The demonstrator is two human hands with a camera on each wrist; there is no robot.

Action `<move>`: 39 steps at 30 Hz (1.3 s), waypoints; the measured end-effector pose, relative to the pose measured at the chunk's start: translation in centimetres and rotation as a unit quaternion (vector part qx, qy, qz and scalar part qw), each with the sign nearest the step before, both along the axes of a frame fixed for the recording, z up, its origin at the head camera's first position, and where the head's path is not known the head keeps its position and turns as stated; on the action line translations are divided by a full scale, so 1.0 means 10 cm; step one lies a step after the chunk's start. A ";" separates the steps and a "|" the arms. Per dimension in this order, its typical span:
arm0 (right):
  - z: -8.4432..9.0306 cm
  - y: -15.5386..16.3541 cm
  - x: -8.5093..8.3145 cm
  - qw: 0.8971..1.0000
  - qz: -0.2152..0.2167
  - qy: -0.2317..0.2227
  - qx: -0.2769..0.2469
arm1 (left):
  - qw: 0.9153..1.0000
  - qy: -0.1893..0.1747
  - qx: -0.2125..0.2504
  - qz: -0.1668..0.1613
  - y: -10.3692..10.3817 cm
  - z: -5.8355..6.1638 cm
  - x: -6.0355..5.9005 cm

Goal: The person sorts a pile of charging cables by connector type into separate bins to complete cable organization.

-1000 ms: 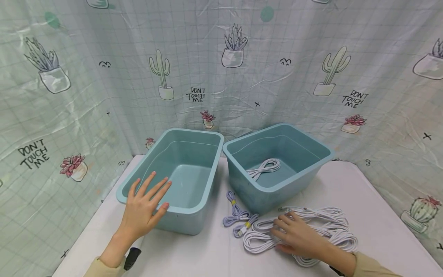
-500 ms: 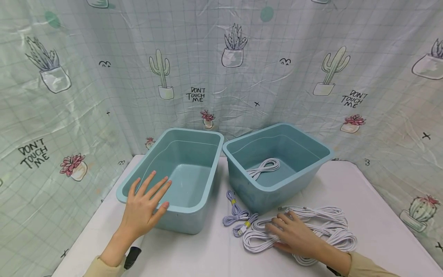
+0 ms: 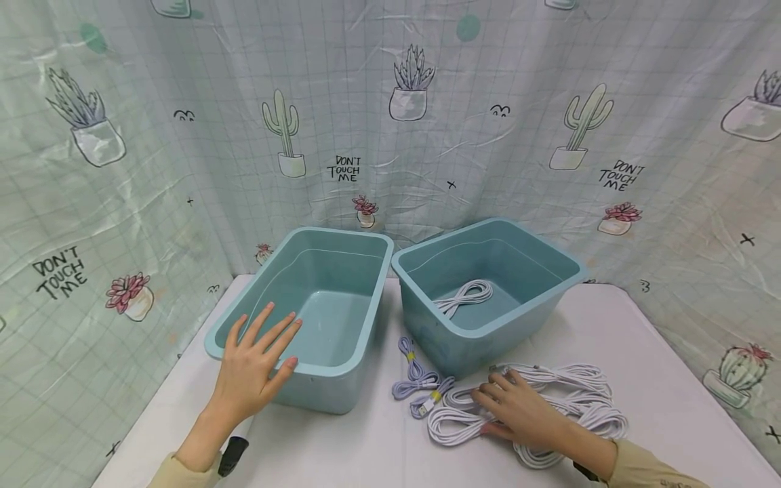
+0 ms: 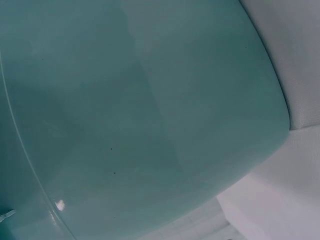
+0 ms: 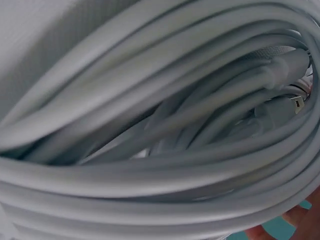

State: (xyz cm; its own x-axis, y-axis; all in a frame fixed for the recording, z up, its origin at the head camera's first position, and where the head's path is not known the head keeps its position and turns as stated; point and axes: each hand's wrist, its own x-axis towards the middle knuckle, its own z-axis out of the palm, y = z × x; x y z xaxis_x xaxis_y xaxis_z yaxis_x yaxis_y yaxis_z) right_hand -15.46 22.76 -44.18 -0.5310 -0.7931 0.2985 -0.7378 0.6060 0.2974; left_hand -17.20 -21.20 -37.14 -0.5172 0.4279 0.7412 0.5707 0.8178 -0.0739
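Right in front of the right bin (image 3: pixel 488 285), on the white bench (image 3: pixel 659 366), lies a big pile of white cables (image 3: pixel 549 407). The right hand (image 3: pixel 518 413) rests on top of the pile w/ its fingers (image 3: pixel 488 396) spread and only a bit bent; I can't tell if they've got hold of any loop yet. The left hand (image 3: pixel 253 362) lies flat and open on the near rim of the left bin (image 3: pixel 317 305), which sits just left of the right bin. The pile's long side runs left to right along the front of the right bin, w/ loop ends pointing out both ways. What could go wrong: the loops are loose and mixed up, so lifting one may drag others along or let them slip off. The purple cables (image 3: pixel 417 379), just left of the pile and touching it, could get caught too. One white coil (image 3: pixel 466 295) is inside the right bin already.
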 end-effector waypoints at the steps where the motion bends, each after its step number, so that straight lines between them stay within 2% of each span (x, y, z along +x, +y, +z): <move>1: 0.00 0.00 -0.01 1.000 0.003 -0.001 0.001 | 1.000 0.000 0.000 0.000 0.00 0.00 0.00; 11: -0.01 0.00 -0.08 0.999 0.031 0.013 0.001 | 1.000 0.003 0.002 -0.004 0.01 0.00 0.00; 16: 0.01 0.00 -0.11 0.999 0.036 0.020 0.022 | 1.000 0.002 0.000 -0.003 0.01 -0.01 0.00; 24: 0.09 0.00 -0.14 0.998 0.027 -0.009 0.052 | 1.000 -0.002 0.001 -0.003 0.01 0.00 0.00; 33: 0.20 0.01 -0.18 0.996 0.062 0.064 0.016 | 1.000 -0.002 0.002 -0.002 0.00 -0.01 0.00; 39: 0.28 -0.01 -0.18 0.993 0.084 0.081 -0.010 | 1.000 -0.003 0.001 0.001 0.01 -0.02 0.00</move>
